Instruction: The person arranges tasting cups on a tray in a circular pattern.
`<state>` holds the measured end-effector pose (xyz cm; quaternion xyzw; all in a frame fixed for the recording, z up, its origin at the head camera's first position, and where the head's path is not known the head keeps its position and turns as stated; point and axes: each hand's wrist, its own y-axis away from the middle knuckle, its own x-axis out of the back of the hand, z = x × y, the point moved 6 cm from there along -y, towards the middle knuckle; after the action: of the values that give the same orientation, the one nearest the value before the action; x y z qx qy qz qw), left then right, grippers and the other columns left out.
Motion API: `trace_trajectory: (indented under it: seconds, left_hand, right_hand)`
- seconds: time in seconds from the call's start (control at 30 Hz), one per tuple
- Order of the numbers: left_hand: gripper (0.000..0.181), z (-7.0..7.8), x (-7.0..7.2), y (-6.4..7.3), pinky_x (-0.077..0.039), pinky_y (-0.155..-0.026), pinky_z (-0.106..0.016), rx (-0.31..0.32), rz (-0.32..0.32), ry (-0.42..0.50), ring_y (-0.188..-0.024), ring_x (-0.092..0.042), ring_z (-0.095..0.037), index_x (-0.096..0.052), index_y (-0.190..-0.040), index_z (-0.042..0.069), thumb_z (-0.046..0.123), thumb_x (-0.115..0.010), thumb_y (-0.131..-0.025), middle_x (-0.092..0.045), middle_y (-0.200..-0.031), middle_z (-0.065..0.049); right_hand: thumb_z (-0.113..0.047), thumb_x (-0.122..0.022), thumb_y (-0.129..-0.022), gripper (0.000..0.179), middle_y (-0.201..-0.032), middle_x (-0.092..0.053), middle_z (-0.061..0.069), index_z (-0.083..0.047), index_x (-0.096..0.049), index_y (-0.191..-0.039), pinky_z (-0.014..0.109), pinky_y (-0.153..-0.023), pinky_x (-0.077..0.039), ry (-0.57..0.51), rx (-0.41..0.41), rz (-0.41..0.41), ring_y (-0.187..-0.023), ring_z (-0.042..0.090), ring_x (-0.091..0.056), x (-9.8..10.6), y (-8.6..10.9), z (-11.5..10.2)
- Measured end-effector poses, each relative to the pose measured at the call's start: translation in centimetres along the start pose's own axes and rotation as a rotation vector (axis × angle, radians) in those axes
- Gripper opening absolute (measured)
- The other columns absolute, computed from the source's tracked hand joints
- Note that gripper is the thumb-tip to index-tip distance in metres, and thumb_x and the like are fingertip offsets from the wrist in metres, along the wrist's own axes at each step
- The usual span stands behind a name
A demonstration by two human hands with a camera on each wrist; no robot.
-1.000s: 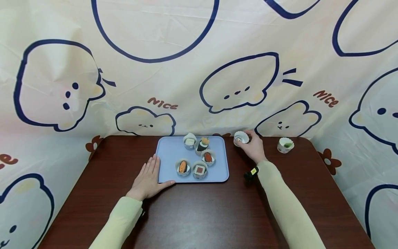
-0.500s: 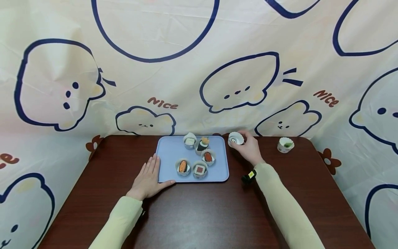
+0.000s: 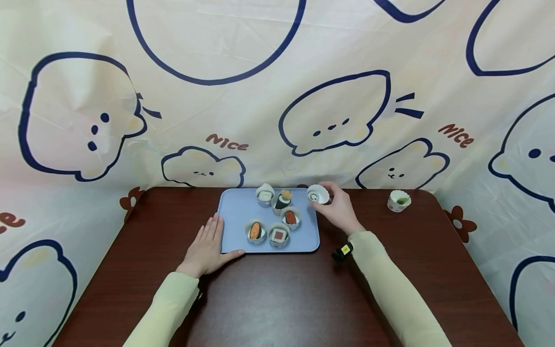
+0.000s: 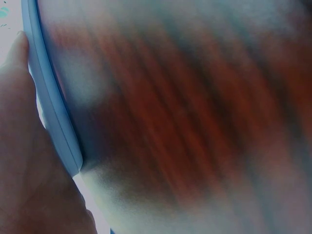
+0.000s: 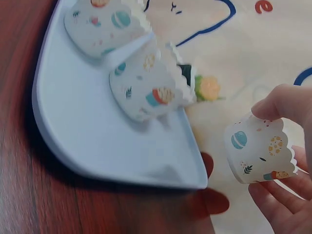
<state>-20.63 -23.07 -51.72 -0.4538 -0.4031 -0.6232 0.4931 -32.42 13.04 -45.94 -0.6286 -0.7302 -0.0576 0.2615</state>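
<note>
My right hand (image 3: pixel 340 208) pinches a white paper baking cup (image 3: pixel 321 194) by its side, thumb and fingers on opposite walls, at the far right corner of the blue tray (image 3: pixel 234 205). Inside that cup is a small round sushi roll piece. In the right wrist view the cup (image 5: pixel 258 152) shows printed sweets and a scalloped rim, beside the tray's corner. My left hand (image 3: pixel 203 253) lies with straight fingers along the tray's left edge, its thumb at the near edge. Several paper cups on the tray hold sushi pieces, including one with orange topping (image 3: pixel 255 231) and one with red (image 3: pixel 290 218).
Another paper cup (image 3: pixel 398 201) with a green-topped piece stands at the table's far right. Behind the dark wooden table (image 3: pixel 277 299) hangs a cream cartoon-printed cloth (image 3: pixel 260 115), close to its back edge.
My right hand has moved left with the paper cup, from the table beside the tray to over the tray's far right corner. My left hand has stayed at the tray.
</note>
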Motion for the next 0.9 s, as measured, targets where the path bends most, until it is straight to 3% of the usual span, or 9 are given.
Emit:
trace_trajectory:
  seconds: [0.23, 0.67, 0.9]
  left_hand:
    - [0.121, 0.6, 0.8, 0.3, -0.012, -0.120, -0.055, 0.004, 0.008, -0.015, -0.152, -0.012, -0.042, -0.019, -0.158, -0.009, 0.080, -0.057, -0.085, -0.011, -0.165, -0.027]
    - [0.122, 0.4, 0.7, 0.3, -0.013, -0.120, -0.055, 0.003, 0.010, -0.019, -0.152, -0.012, -0.042, -0.019, -0.158, -0.009, 0.081, -0.055, -0.085, -0.011, -0.165, -0.027]
    - [0.121, 0.6, 0.8, 0.3, -0.013, -0.120, -0.056, 0.004, 0.011, -0.020, -0.151, -0.012, -0.043, -0.019, -0.158, -0.010, 0.080, -0.056, -0.085, -0.012, -0.165, -0.027]
  right_hand:
    - [-0.016, -0.086, -0.083, 0.059, -0.118, -0.066, 0.010, -0.006, -0.057, -0.134, 0.043, -0.084, -0.055, -0.008, 0.027, -0.016, -0.105, 0.024, -0.062, -0.7, 0.2, -1.3]
    - [-0.017, -0.085, -0.084, 0.058, -0.119, -0.066, 0.005, -0.012, -0.058, -0.135, 0.043, -0.079, -0.054, 0.004, 0.058, -0.053, -0.098, 0.022, -0.060, -2.1, 0.6, -3.5]
    - [-0.019, -0.086, -0.083, 0.059, -0.123, -0.064, 0.003, -0.010, -0.059, -0.136, 0.049, -0.092, -0.050, -0.014, 0.048, -0.074, -0.109, 0.020, -0.058, -3.1, 0.6, -4.6]
